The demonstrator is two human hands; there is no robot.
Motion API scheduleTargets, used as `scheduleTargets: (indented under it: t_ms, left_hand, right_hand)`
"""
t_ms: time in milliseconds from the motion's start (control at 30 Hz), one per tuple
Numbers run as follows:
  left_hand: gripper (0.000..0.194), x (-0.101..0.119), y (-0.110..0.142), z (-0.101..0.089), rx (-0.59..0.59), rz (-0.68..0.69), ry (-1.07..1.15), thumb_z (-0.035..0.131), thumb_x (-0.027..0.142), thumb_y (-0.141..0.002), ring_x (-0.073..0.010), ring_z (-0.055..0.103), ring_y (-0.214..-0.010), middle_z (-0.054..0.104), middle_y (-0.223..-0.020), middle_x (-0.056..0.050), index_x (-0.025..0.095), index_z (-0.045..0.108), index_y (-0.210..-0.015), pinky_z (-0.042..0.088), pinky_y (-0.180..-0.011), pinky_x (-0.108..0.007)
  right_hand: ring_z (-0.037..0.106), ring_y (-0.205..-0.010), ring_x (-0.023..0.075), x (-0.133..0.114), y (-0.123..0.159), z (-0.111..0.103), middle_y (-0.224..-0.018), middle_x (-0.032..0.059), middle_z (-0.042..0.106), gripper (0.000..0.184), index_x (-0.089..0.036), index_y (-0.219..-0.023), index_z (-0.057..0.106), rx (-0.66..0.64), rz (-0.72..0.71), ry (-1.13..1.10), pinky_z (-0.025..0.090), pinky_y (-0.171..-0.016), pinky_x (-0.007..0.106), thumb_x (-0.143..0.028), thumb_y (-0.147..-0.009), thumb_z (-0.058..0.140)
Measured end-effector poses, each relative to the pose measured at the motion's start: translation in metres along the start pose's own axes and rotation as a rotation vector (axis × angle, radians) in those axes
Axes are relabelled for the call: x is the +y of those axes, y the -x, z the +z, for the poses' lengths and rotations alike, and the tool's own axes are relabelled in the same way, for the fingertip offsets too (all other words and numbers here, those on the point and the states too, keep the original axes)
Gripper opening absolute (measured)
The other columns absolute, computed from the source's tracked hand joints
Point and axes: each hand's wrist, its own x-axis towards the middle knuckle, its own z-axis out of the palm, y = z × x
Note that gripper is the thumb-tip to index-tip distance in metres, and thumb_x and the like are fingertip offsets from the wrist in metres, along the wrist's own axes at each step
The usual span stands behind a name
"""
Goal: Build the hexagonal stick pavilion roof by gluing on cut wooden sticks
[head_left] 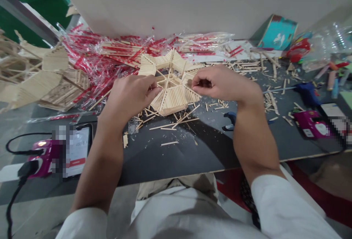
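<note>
A star-shaped model (176, 97) built of thin wooden sticks sits on the dark table, its ribbed panels spreading around an open middle crossed by spokes. At its left side my left hand (132, 94) is closed, thumb and forefinger pinching at the edge by a spoke. My right hand (222, 83) is closed too, with curled fingers against the model's right edge; its fingertips are partly hidden. Loose sticks (174, 125) and short offcuts lie in front of the model.
Red-and-clear wrapped stick packets (110, 53) are heaped behind. A larger stick model (33, 73) stands at left. A phone (78, 151) and magenta device (41, 154) lie front left. At right are a blue glue gun (308, 92), another magenta device (310, 123) and plastic bottles (327, 44).
</note>
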Motion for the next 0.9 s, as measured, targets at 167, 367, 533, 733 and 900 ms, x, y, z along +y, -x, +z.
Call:
scheduleTargets:
  t_ms: [167,367,533,733,900]
  left_hand:
    - [0.031,0.001,0.000,0.001,0.013,0.001,-0.009,0.052,0.044,-0.104,-0.0229,0.068,-0.079,0.078,-0.089,-0.008,0.023,0.074,-0.099,0.040,-0.066,-0.034]
    - [0.030,0.000,0.000,0.000,0.011,0.015,0.013,0.053,0.043,-0.105,-0.0222,0.067,-0.076,0.077,-0.086,-0.007,0.022,0.074,-0.097,0.037,-0.064,-0.033]
    - [0.028,-0.009,0.004,-0.006,0.036,0.047,0.089,0.055,0.042,-0.104,-0.0215,0.068,-0.076,0.077,-0.084,-0.004,0.023,0.076,-0.101,0.040,-0.066,-0.032]
    - [0.025,-0.025,0.013,-0.023,0.138,0.013,0.160,0.061,0.042,-0.103,-0.0193,0.067,-0.072,0.076,-0.082,-0.002,0.023,0.077,-0.100,0.044,-0.070,-0.033]
    - [0.020,-0.036,0.020,-0.026,0.216,-0.028,0.186,0.066,0.041,-0.101,-0.0182,0.066,-0.070,0.074,-0.078,-0.001,0.025,0.078,-0.101,0.046,-0.071,-0.034]
  right_hand:
    - [0.057,-0.076,0.0184,-0.004,-0.005,0.004,-0.085,0.0045,0.071,0.019,-0.021,-0.091,0.069,-0.005,0.037,-0.019,0.040,-0.072,0.034,-0.039,-0.096,0.065]
    - [0.052,-0.071,0.0204,0.015,-0.005,0.008,-0.082,0.0037,0.063,0.026,-0.024,-0.098,0.059,0.204,0.089,0.030,0.042,-0.073,0.037,-0.048,-0.106,0.056]
    - [0.046,-0.056,0.0165,0.029,0.019,-0.008,-0.063,-0.0015,0.053,0.047,-0.027,-0.085,0.053,0.485,0.107,0.020,0.038,-0.063,0.035,-0.065,-0.111,0.043]
    - [0.048,-0.050,0.0130,-0.001,0.055,-0.021,-0.063,0.0001,0.059,0.044,-0.025,-0.077,0.064,0.849,0.055,-0.101,0.034,-0.051,0.034,-0.059,-0.105,0.064]
    - [0.064,-0.054,0.0153,-0.003,0.071,0.000,-0.073,0.0036,0.076,0.024,-0.024,-0.082,0.079,0.927,0.164,-0.212,0.050,-0.052,0.033,-0.044,-0.095,0.080]
